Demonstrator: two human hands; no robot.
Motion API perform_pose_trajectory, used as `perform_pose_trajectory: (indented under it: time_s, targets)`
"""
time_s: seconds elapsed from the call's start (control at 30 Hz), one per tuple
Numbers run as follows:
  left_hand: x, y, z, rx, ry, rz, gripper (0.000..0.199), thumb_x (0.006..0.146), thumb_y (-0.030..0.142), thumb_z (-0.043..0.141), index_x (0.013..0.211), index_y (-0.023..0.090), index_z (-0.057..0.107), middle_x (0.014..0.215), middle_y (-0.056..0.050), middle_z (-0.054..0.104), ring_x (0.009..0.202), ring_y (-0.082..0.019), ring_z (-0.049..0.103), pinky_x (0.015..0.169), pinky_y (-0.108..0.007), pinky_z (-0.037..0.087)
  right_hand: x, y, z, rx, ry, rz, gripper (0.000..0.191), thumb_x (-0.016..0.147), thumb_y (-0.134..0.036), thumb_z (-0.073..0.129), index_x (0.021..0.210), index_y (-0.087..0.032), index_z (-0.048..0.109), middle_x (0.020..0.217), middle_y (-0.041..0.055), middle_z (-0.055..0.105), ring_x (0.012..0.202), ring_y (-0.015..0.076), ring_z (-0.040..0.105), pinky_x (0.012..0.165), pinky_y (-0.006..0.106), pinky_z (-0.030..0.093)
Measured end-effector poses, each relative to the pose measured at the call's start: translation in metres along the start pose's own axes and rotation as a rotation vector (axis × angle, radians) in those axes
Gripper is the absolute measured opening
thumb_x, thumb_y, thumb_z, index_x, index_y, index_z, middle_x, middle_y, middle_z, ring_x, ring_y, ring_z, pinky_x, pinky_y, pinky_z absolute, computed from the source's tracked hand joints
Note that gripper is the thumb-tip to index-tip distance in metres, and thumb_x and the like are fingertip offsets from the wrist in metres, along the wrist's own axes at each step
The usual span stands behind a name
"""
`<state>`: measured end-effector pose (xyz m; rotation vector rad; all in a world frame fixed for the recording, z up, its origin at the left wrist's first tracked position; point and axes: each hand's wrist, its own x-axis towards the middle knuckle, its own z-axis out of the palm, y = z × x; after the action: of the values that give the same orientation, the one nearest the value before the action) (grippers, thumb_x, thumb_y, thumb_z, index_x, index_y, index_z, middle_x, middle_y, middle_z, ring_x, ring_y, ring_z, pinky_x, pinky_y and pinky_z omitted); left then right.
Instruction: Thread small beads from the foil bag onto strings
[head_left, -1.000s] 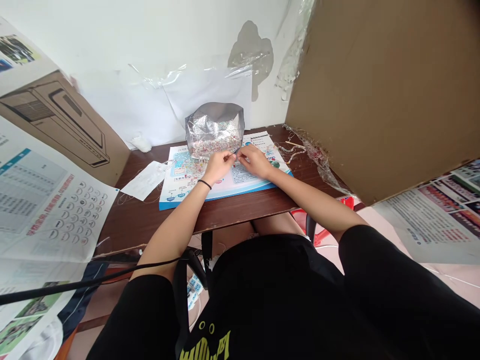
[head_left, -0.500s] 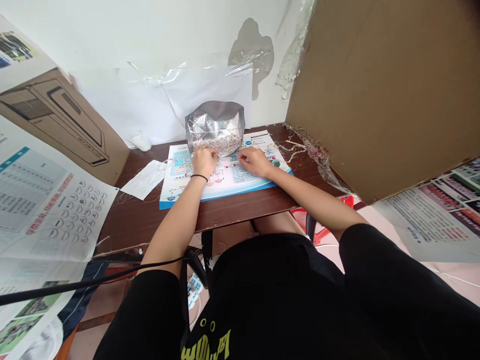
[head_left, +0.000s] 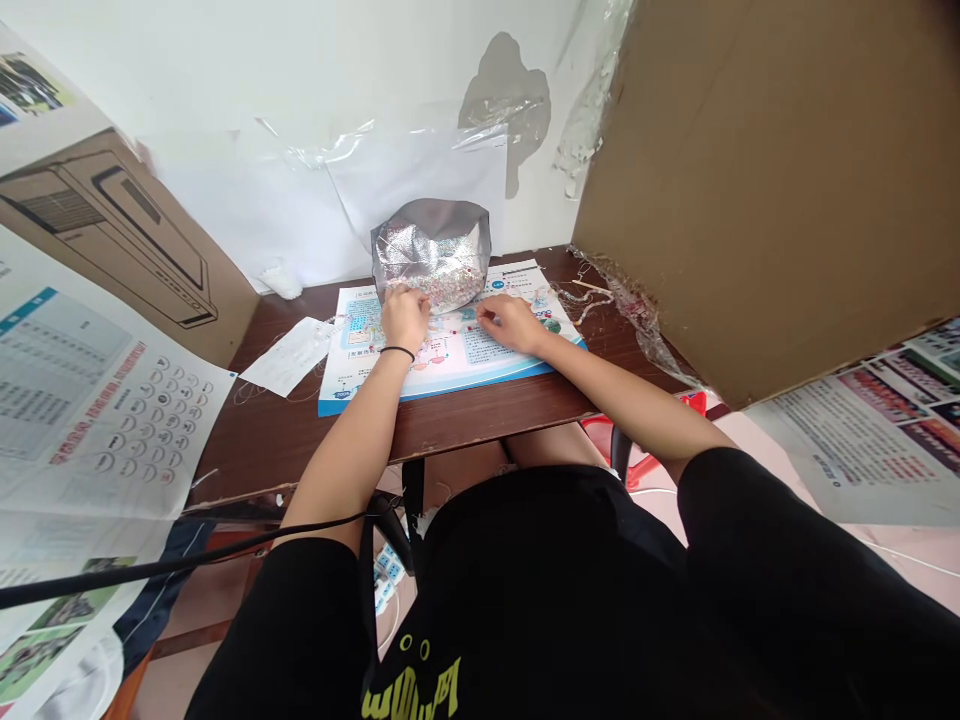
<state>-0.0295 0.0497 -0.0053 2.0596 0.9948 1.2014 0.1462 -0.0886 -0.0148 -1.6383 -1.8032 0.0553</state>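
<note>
A crinkled silver foil bag [head_left: 431, 252] full of small pale beads stands at the back of the dark wooden table [head_left: 300, 440]. It rests on the far edge of a blue-bordered printed board [head_left: 360, 375]. My left hand [head_left: 405, 318] sits with curled fingers against the bag's lower front edge, touching it. My right hand [head_left: 506, 322] lies on the board to the right of the bag, its fingertips drawn together. Anything small between the fingers of either hand is too fine to make out.
A loose white paper slip [head_left: 289, 357] lies left of the board, and crumpled plastic film [head_left: 637, 320] lies to its right. Large cardboard panels [head_left: 765, 180] and printed sheets [head_left: 112, 400] stand on both sides. A black cord [head_left: 180, 560] crosses below.
My hands, fingertips together at the board's middle a second ago, are now apart. My left hand has moved left and toward the bag, while my right hand has barely shifted.
</note>
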Motion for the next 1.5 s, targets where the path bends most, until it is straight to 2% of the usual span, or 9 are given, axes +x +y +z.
perform_pose_trajectory:
  time_s: [0.07, 0.2, 0.33, 0.43, 0.57, 0.83, 1.13, 1.5]
  targets:
    - [0.001, 0.002, -0.002, 0.022, 0.021, 0.03, 0.018, 0.078, 0.008, 0.069, 0.065, 0.021, 0.068, 0.081, -0.008, 0.058, 0.106, -0.028, 0.056, 0.1, -0.039, 0.046, 0.0, -0.001, 0.0, 0.005, 0.006, 0.013, 0.018, 0.088, -0.018, 0.047, 0.087, -0.019, 0.065, 0.09, 0.0071, 0.07, 0.087, 0.0214, 0.062, 0.082, 0.032, 0.043]
    - [-0.002, 0.014, 0.0, -0.065, -0.019, -0.037, 0.016, 0.086, 0.012, 0.064, 0.074, 0.019, 0.072, 0.073, -0.004, 0.063, 0.078, -0.019, 0.06, 0.085, -0.031, 0.047, -0.001, -0.003, -0.002, 0.007, 0.031, 0.055, 0.019, 0.089, -0.017, 0.047, 0.089, -0.019, 0.066, 0.093, 0.007, 0.071, 0.091, 0.0231, 0.061, 0.087, 0.035, 0.043]
    - [-0.018, 0.038, 0.01, -0.318, -0.188, -0.142, 0.014, 0.087, 0.01, 0.063, 0.082, 0.017, 0.074, 0.079, -0.004, 0.071, 0.075, -0.014, 0.062, 0.075, -0.027, 0.046, 0.0, -0.005, -0.005, 0.006, 0.093, 0.083, 0.017, 0.091, -0.019, 0.05, 0.09, -0.02, 0.067, 0.093, 0.0078, 0.072, 0.095, 0.0252, 0.06, 0.092, 0.039, 0.041]
    - [-0.033, 0.051, 0.02, -0.495, -0.312, -0.309, 0.015, 0.086, 0.009, 0.061, 0.086, 0.017, 0.074, 0.081, -0.005, 0.072, 0.07, -0.012, 0.06, 0.064, -0.024, 0.043, 0.001, -0.006, -0.009, 0.009, 0.134, 0.086, 0.016, 0.092, -0.021, 0.05, 0.089, -0.02, 0.067, 0.094, 0.0079, 0.072, 0.096, 0.026, 0.059, 0.093, 0.039, 0.041]
    - [-0.04, 0.055, 0.027, -0.593, -0.384, -0.428, 0.013, 0.083, 0.006, 0.066, 0.082, 0.016, 0.074, 0.077, -0.003, 0.07, 0.063, -0.009, 0.054, 0.062, -0.024, 0.04, 0.0, -0.01, -0.011, 0.004, 0.184, 0.088, 0.017, 0.093, -0.022, 0.049, 0.089, -0.021, 0.065, 0.099, 0.0092, 0.072, 0.099, 0.0262, 0.057, 0.093, 0.04, 0.04]
    - [-0.033, 0.052, 0.023, -0.792, -0.409, -0.561, 0.015, 0.08, -0.001, 0.065, 0.08, 0.014, 0.071, 0.075, -0.003, 0.07, 0.062, -0.006, 0.053, 0.062, -0.023, 0.041, -0.001, -0.01, -0.008, -0.019, 0.221, 0.052, 0.016, 0.094, -0.022, 0.048, 0.088, -0.021, 0.062, 0.096, 0.0086, 0.07, 0.097, 0.0251, 0.057, 0.092, 0.039, 0.04]
    - [-0.031, 0.046, 0.026, -0.857, -0.431, -0.595, 0.015, 0.08, -0.001, 0.069, 0.083, 0.014, 0.069, 0.075, -0.002, 0.072, 0.067, -0.008, 0.062, 0.067, -0.022, 0.044, 0.0, -0.001, -0.001, -0.034, 0.234, -0.005, 0.014, 0.092, -0.022, 0.05, 0.085, -0.021, 0.061, 0.088, 0.0074, 0.068, 0.093, 0.0257, 0.058, 0.087, 0.039, 0.039]
    - [-0.032, 0.047, 0.026, -0.882, -0.404, -0.6, 0.019, 0.081, -0.006, 0.064, 0.081, 0.013, 0.068, 0.073, -0.002, 0.072, 0.069, -0.008, 0.065, 0.066, -0.022, 0.042, 0.0, -0.001, 0.0, -0.028, 0.25, -0.016, 0.012, 0.092, -0.02, 0.05, 0.084, -0.022, 0.059, 0.086, 0.0061, 0.067, 0.092, 0.0245, 0.056, 0.087, 0.039, 0.037]
